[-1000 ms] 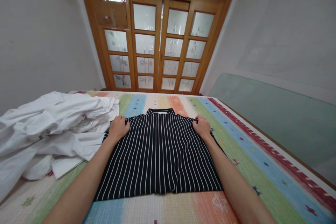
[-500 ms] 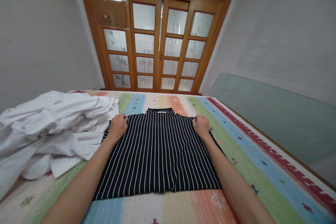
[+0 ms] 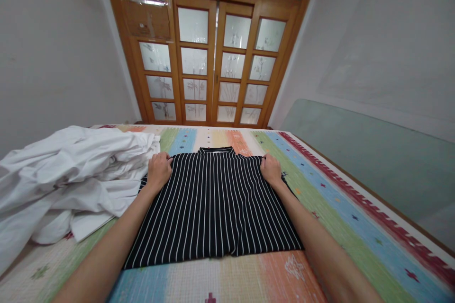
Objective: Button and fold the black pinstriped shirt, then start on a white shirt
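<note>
A black shirt with white stripes [image 3: 213, 203] lies spread on the patterned bed cover [image 3: 199, 281], its collar at the far end. At its far left shoulder, my left hand [image 3: 159, 169] is closed on the cloth. My right hand [image 3: 271, 169] pinches the far right shoulder in the same way. The fabric between both hands is stretched fairly flat, with a few wrinkles right of the middle. Parts of the sleeves show beyond each hand; my forearms hide some of the side edges.
To the left, a crumpled heap of white cloth [image 3: 74, 170] lies close beside my left hand. A pale green headboard-like panel [image 3: 355, 151] runs along the right side. Beyond the bed's far edge stand wooden doors with glass panes [image 3: 213, 66].
Both hands keep their hold on the shirt's shoulders. The shirt's near edge has shifted slightly away from me; the view has tilted a little.
</note>
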Available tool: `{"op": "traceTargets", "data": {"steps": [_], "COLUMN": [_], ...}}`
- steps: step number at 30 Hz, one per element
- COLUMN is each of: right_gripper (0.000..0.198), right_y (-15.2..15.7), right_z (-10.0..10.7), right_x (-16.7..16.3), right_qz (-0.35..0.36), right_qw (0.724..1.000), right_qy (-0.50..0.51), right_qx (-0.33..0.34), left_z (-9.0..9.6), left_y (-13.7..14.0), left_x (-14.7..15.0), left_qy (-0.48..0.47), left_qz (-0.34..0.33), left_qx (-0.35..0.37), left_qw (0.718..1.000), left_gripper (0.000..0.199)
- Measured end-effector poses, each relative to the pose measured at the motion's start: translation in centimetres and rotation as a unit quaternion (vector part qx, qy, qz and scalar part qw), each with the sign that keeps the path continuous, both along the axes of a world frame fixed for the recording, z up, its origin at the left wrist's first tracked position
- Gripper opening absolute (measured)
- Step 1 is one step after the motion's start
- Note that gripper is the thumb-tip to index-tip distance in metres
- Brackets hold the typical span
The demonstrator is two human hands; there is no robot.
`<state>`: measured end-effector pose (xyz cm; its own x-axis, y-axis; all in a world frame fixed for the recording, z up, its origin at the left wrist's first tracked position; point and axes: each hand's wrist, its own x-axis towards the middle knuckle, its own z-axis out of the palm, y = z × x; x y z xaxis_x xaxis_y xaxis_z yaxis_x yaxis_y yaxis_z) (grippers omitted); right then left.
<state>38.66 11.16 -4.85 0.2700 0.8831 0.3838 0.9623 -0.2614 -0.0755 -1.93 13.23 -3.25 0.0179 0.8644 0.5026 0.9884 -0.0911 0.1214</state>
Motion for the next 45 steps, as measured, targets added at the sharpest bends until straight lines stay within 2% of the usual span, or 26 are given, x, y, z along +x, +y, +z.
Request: {"op": "traceTargets", "data": {"steps": [4,10,16,19,26,34,40,45], "right_gripper": [0.032,0.034,0.031,0.029,0.025,0.026,0.023,0.024], "right_y": [0.3,0.8,1.2,1.3,1.4,2.1,1.2,-0.2], "right_z": [0.8,2.1,0.6,0.0,-0.2,-1.0,-0.5,1.3], "right_x": [-0.4,-0.4,0.4,0.7,0.9,2.7,2.0,0.1], "right_qz": [-0.022,-0.003,-0.014,-0.022,-0.005,0.041,0.063,0.057], "right_qw": [1.0,1.0,0.997,0.996,0.998,0.993,0.994,0.986], "right_qy": [0.008,-0.005,0.018,0.033,0.038,0.108,0.047,0.078], "right_qx": [-0.019,-0.028,-0.077,-0.081,-0.05,-0.005,0.078,0.139], "left_z": [0.4,0.6,-0.5,-0.9,-1.3,-1.8,-1.2,0.3], "left_y": [0.4,0.9,1.2,1.2,1.5,3.0,2.0,0.1], "left_x": [0.1,-0.3,-0.5,-0.6,-1.2,-2.4,-1.9,-0.4], "left_qy": [0.01,0.038,0.041,0.031,0.001,-0.082,0.004,0.04], "left_qz": [0.006,0.012,-0.012,-0.03,-0.032,-0.082,-0.066,-0.053], "left_qx": [-0.016,-0.01,-0.023,-0.024,-0.026,-0.046,-0.024,-0.016], "left_qw": [1.0,0.999,0.999,0.999,0.999,0.992,0.998,0.998], "left_gripper": [0.021,0.027,0.029,0.028,0.029,0.02,0.027,0.03]}}
